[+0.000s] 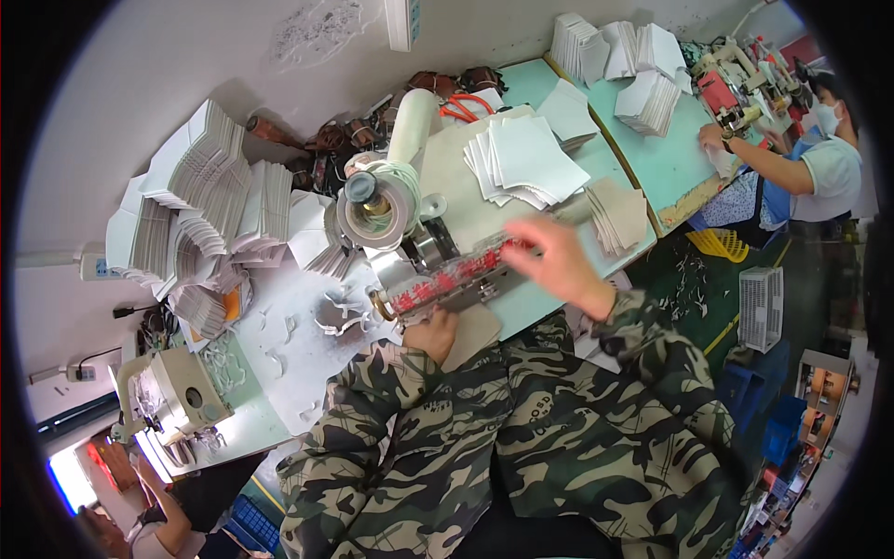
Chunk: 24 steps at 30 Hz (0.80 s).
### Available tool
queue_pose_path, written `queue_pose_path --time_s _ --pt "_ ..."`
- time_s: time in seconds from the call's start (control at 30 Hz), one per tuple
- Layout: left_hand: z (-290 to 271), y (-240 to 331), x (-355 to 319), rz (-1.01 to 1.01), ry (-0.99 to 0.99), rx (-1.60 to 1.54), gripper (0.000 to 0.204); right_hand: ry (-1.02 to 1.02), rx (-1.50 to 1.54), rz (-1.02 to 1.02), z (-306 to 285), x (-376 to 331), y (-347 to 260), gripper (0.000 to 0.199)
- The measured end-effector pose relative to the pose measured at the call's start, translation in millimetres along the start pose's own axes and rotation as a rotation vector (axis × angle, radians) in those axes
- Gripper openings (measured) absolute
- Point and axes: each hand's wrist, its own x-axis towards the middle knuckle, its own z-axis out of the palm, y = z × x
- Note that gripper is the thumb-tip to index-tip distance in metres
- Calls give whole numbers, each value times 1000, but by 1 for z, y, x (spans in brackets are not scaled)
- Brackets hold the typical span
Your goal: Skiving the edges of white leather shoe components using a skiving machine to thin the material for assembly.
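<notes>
A machine point(447, 282) with a red-marked long body and a round wheel stands right in front of me. At its near left end, my left hand point(432, 337) is closed on the edge of a beige flat piece point(473, 337), low against the machine. My right hand point(557, 263) hovers over the machine's right part, a little blurred, its fingers apart and nothing visible in them. Beyond that hand lies a fanned pile of white cut pieces point(531, 160). Next to it, on the right, is a smaller stack of beige pieces point(615, 214).
Tall stacks of white pieces point(200, 168) fill the table's left. White scraps point(343, 321) lie near the machine. Orange-handled scissors point(463, 108) rest at the back. Another sewing machine point(172, 401) stands at lower left. Co-workers point(819, 158) sit at right and lower left.
</notes>
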Motion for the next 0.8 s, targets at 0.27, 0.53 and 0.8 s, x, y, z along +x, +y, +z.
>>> queue_pose_path --time_s 0.27,0.53,0.8 --pt "-12 -7 4 -158 -256 -198 16 -439 15 -107 81 -45 40 37" --pt "-144 -100 63 -219 -589 -997 23 -374 76 -161 82 4 -14 23" --pt "-139 -147 68 -414 -618 -948 24 -403 50 -136 36 61 -27 30"
